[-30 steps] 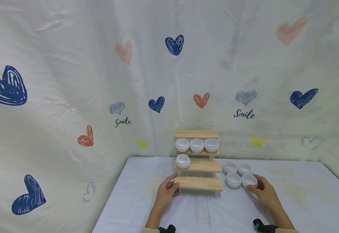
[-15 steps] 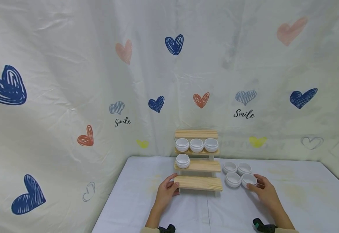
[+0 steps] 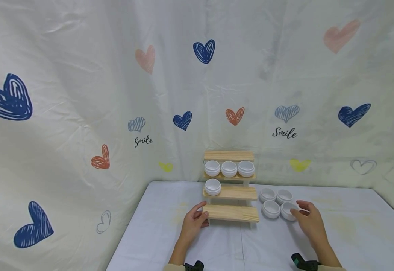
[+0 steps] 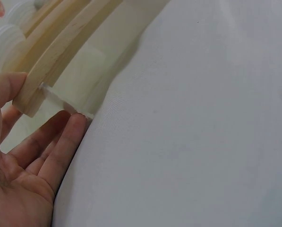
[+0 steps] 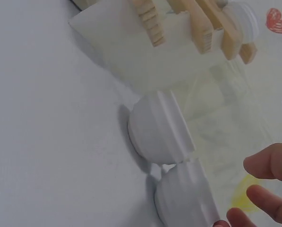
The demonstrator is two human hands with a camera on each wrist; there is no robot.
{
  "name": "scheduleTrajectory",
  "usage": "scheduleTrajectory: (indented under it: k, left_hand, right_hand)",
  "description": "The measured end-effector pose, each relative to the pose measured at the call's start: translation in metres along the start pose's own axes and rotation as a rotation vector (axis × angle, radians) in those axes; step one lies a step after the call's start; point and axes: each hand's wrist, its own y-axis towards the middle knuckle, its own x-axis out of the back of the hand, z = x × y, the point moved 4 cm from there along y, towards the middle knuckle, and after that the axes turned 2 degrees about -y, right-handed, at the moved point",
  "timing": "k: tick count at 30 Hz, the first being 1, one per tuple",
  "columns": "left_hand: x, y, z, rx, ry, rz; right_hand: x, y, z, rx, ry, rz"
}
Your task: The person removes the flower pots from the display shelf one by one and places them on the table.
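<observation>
A tiered wooden display stand (image 3: 231, 213) holds small white bowls: three sit on its second-highest plank, and another bowl (image 3: 212, 187) is at the left end of the plank below. My left hand (image 3: 191, 224) grips the left end of the lowest plank, thumb (image 4: 11, 85) against the wood and other fingers lower down near the stand's pale leg. Right of the stand, several white bowls cluster on the table. My right hand (image 3: 310, 223) is at the nearest right bowl (image 3: 287, 211), fingers spread and not curled round it. Whether a fingertip touches its rim, I cannot tell.
Beside that bowl stands another front bowl (image 3: 270, 209), with a back left bowl (image 3: 267, 195) and a back right bowl (image 3: 284, 196) behind. A white cloth covers the table (image 3: 349, 226). Behind it hangs a white curtain (image 3: 251, 75) printed with hearts.
My right hand has loosened from the nearest right bowl, its fingers lifting and spreading slightly. The bowls and the stand stay in place, and my left hand keeps its grip.
</observation>
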Motion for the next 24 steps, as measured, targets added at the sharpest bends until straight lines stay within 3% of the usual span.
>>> scheduleTrajectory:
  k: [9,18,24]
  left_hand:
    - [0.001,-0.002,-0.002,-0.010,0.009,0.008]
    - [0.002,-0.002,-0.004,0.001,0.012,-0.006]
    - [0.000,-0.003,-0.005,-0.007,-0.005,-0.003]
  right_hand:
    - [-0.002,-0.016,0.027,0.074,0.029,-0.087]
    - [-0.014,-0.031,0.053,0.304,0.021,-0.026]
    - [-0.024,-0.040,0.064,0.379,0.041,0.022]
